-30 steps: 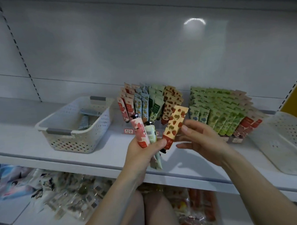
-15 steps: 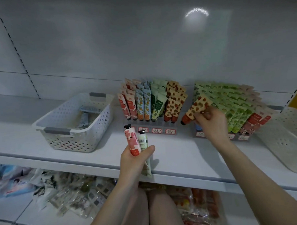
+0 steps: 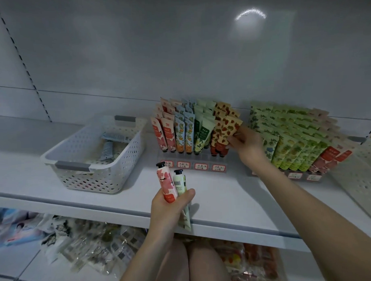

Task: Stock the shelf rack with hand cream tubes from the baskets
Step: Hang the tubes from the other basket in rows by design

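My left hand (image 3: 172, 206) sits low in the centre of the frame, fingers and thumb wrapped round two hand cream tubes held caps up: a pink floral tube (image 3: 166, 183) and, touching it on its right, a pale green tube (image 3: 180, 183) with a barcode facing me. My right hand (image 3: 246, 144) reaches up right of centre and pinches the flat end of a strawberry-print tube (image 3: 224, 130), which leans cap down in the rightmost column of the small rack (image 3: 192, 167). That rack stands at mid frame on the white shelf (image 3: 224, 197), its columns filled with pink, blue, green and strawberry tubes. To its left is a white perforated basket (image 3: 93, 164) with a few grey tubes (image 3: 107, 148) lying inside. A second rack of mostly green tubes (image 3: 296, 140) stands right of my wrist, and another basket (image 3: 366, 176) shows at the right edge.
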